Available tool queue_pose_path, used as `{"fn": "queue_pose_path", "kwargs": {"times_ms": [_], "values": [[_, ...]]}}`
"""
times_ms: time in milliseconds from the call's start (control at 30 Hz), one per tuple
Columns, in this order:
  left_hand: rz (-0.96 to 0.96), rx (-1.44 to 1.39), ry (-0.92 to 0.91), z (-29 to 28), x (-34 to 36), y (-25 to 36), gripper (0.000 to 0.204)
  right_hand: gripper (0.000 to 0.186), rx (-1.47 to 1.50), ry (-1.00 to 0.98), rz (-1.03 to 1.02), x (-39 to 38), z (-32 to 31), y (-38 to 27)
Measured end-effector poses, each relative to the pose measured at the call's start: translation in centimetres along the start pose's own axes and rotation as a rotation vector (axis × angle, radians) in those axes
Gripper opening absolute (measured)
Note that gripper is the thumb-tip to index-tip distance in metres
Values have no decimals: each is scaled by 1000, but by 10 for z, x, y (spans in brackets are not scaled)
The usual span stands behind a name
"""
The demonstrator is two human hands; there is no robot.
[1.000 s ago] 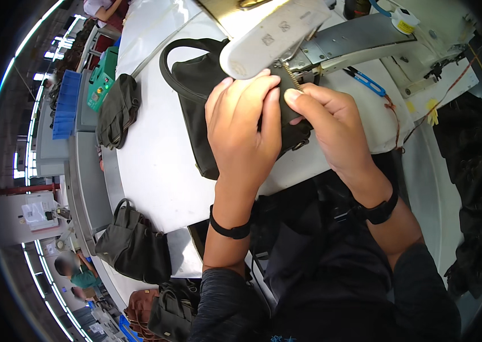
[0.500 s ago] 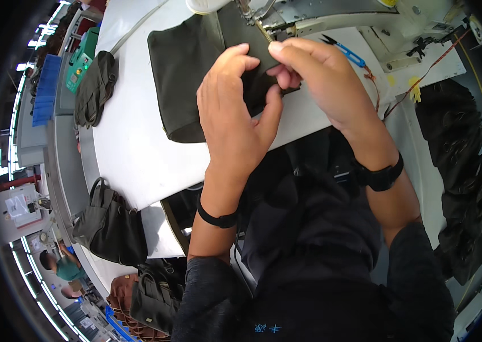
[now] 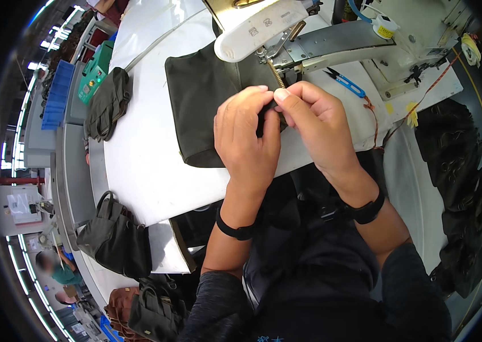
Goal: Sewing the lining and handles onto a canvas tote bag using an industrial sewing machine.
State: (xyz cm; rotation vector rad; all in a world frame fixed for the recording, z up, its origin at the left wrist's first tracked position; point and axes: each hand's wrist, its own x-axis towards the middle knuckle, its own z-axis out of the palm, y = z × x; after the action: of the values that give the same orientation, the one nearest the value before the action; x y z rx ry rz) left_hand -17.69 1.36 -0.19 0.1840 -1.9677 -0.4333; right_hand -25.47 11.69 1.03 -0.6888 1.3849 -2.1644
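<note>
A dark olive fabric bag piece (image 3: 195,108) lies on the white tabletop, its upper right part under the presser foot (image 3: 262,54) of a sewing machine. A brass-toothed zipper (image 3: 276,74) runs from the foot toward my fingers. My left hand (image 3: 246,137) rests over the fabric's near right part, fingers curled and thumb bent in, closed on a dark edge of it. Beside it, my right hand (image 3: 318,122) pinches the zipper's near end between thumb and forefinger. The fingertips of both hands almost meet, so the exact grip is partly hidden.
Blue thread snips (image 3: 348,84) lie right of the machine foot, below the machine arm (image 3: 332,45). Dark bags (image 3: 115,236) stand at the left table edge. Another dark bag (image 3: 108,102) lies near a green box (image 3: 94,71). Dark pieces (image 3: 452,154) are heaped at the right.
My left hand has closed from an open pose onto the fabric edge and come close to my right. The view has shifted, showing more of the machine head.
</note>
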Motion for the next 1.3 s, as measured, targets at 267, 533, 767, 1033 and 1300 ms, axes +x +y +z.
{"fn": "queue_pose_path", "kwargs": {"times_ms": [267,533,767,1033,1300], "values": [[64,-58,85,6,1,-5,25,17,-65,-38,30,4,-6,1],[89,-61,84,13,10,-18,24,17,-44,-16,5,21,-4,5],[101,-52,92,17,16,-25,22,18,-80,-24,-3,29,-5,2],[106,-17,91,21,25,-33,18,18,-94,41,12,33,1,-2],[142,40,75,23,31,-40,18,19,-221,72,37,34,2,-5]]}}
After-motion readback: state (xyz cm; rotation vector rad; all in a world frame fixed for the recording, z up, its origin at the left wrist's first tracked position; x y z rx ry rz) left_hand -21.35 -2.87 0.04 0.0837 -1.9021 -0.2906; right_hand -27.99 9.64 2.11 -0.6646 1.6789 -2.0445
